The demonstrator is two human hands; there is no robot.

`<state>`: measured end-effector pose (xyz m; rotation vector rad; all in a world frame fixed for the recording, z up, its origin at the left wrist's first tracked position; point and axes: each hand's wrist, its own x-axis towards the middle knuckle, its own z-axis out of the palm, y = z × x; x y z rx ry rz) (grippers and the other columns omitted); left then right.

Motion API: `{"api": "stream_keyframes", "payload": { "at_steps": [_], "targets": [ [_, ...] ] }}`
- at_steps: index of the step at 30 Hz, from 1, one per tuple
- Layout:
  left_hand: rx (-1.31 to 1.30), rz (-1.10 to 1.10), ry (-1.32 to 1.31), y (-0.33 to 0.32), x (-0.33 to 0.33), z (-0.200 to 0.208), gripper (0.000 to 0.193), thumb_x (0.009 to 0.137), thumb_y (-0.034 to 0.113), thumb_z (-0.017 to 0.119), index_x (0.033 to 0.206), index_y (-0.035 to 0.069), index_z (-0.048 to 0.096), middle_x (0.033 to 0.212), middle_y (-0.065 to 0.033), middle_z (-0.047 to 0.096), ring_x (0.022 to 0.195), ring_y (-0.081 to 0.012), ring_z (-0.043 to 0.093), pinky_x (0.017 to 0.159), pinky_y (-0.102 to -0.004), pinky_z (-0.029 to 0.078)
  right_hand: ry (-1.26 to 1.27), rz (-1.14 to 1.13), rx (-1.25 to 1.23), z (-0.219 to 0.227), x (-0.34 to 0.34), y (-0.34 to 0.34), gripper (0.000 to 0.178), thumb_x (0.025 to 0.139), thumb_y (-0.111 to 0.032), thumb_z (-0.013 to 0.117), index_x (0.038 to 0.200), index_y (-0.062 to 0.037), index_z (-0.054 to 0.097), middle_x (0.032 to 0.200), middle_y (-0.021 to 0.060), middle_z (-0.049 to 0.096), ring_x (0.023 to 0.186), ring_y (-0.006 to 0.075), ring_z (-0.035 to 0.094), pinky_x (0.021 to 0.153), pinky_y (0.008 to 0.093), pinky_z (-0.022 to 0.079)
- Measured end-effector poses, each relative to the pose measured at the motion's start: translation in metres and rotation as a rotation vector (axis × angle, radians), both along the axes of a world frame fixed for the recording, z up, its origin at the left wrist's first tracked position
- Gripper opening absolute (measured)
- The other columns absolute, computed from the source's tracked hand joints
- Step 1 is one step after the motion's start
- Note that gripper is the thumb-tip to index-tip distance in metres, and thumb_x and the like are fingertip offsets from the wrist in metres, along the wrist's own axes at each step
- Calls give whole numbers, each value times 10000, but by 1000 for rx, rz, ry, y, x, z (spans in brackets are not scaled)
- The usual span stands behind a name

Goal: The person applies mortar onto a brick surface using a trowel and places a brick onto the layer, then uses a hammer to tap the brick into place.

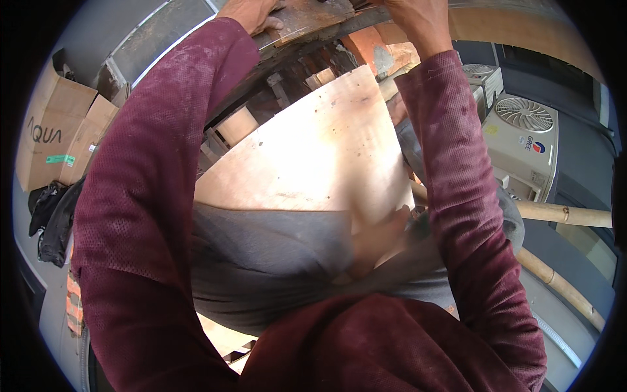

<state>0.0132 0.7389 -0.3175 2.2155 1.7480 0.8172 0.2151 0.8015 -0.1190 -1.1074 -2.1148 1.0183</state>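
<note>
At the top edge, my left hand (251, 14) has its fingers curled against the left end of a worn, dirty wooden board (313, 21). Further right, my right hand (418, 23) reaches over the same long edge; its fingers are cut off by the top of the picture, so what they touch is hidden. Beneath both arms a pale plywood sheet (313, 144), brightly lit and spotted, spreads out in front of my knees. Orange bricks (364, 49) with grey mortar lie close below my right hand.
Brick and wood scraps (320, 78) lie past the plywood. Left stands an open cardboard box (62, 124) with dark cloth (55, 219) below it. On the right are an air-conditioner outdoor unit (522, 140) and bamboo poles (562, 214). My bent legs in grey trousers (274, 248) cover the plywood's near part.
</note>
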Motion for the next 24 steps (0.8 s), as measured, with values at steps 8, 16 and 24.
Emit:
{"api": "stream_keyframes", "payload": {
  "at_steps": [8,16,24],
  "targets": [
    [109,-5,-80,1,-10,-28,489,725,275,811,1101,-19,705,1099,-200,691,1056,-380,626,933,-452,494,316,2,84,14,6,-15,150,913,-101,666,969,26,609,820,105,682,629,167,689,548,261,576],
    [-21,164,-21,-5,0,1,459,720,387,800,1056,78,756,1072,-106,727,1029,-335,610,886,-444,481,350,-16,22,7,7,-9,156,919,-121,659,955,24,614,852,127,699,620,173,693,543,270,583],
    [3,194,77,-3,0,-14,421,721,397,793,1045,129,772,1031,-37,740,940,-281,574,823,-454,418,188,-35,-72,-4,1,-12,159,914,-128,646,931,29,623,826,123,694,588,172,680,525,279,569]
  ]
}}
